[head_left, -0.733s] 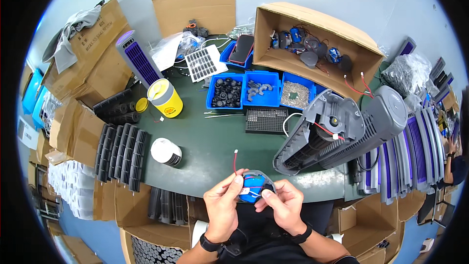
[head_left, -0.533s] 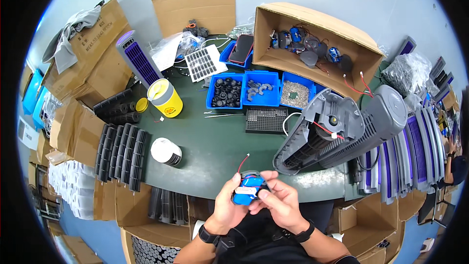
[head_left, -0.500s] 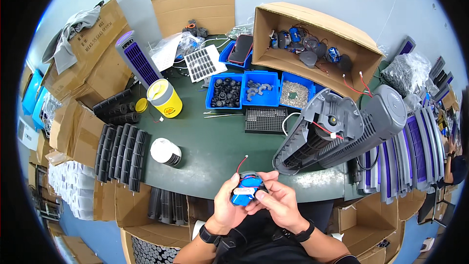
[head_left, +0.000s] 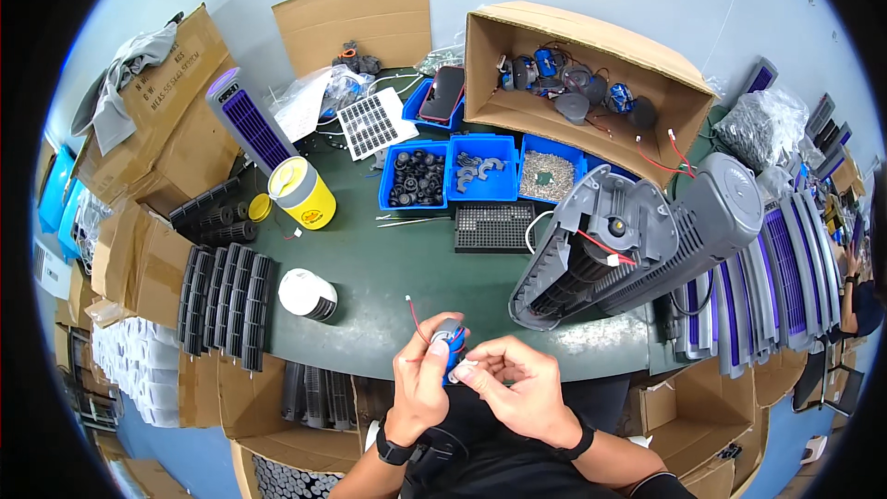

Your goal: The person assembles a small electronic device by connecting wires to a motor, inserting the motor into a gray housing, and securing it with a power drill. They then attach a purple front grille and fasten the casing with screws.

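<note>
Motor [head_left: 454, 339] is gripped by left hand [head_left: 419, 381], one white piece [head_left: 461, 371] by right hand [head_left: 523, 386], lower centre; two tubs [head_left: 315, 205] are seen centre-left.

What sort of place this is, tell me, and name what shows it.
Most likely an assembly workshop, perhaps for fans: an opened grey housing rests on the green workbench, blue bins hold sorted small parts, and a cardboard box holds loose wired parts.
</note>
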Tool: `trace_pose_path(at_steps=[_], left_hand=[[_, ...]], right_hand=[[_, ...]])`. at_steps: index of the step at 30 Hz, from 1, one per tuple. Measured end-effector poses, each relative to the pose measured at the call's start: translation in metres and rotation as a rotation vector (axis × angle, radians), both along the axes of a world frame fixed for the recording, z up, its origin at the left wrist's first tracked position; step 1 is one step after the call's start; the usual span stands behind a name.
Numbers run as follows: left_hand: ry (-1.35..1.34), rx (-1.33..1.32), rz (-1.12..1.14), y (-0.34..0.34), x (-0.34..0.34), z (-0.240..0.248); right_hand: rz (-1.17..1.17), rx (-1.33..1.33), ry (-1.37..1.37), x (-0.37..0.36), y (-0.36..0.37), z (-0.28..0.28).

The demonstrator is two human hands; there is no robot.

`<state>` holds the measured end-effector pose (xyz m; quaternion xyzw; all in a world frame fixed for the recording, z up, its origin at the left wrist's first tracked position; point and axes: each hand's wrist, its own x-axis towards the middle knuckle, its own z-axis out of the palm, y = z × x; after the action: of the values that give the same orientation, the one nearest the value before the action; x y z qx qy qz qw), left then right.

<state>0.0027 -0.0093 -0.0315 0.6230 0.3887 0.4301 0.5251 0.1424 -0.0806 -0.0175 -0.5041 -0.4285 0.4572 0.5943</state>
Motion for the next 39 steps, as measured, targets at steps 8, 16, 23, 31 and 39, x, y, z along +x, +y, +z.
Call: trace_pose_path(at_steps=[8, 16, 23, 31, 39], left_hand=[[0.046, 0.122, 0.008, 0.005, -0.006, -0.009], [-0.255, -0.238, -0.142, 0.013, -0.01, -0.007], [0.0, 0.009, 0.014, 0.002, -0.002, -0.005], [0.332, 0.566, -0.016, 0.009, -0.001, -0.005], [0.379, 0.629, 0.059, 0.008, -0.001, -0.011]], right_hand=[[-0.004, -0.072, 0.289, 0.004, 0.002, -0.014], [0.262, -0.329, 0.744, 0.035, 0.01, -0.024], [0.191, -0.259, 0.674, 0.027, 0.009, -0.031], [0.156, -0.285, 0.453, 0.041, 0.015, -0.012], [-0.013, 0.197, -0.399, 0.02, 0.007, 0.009]])
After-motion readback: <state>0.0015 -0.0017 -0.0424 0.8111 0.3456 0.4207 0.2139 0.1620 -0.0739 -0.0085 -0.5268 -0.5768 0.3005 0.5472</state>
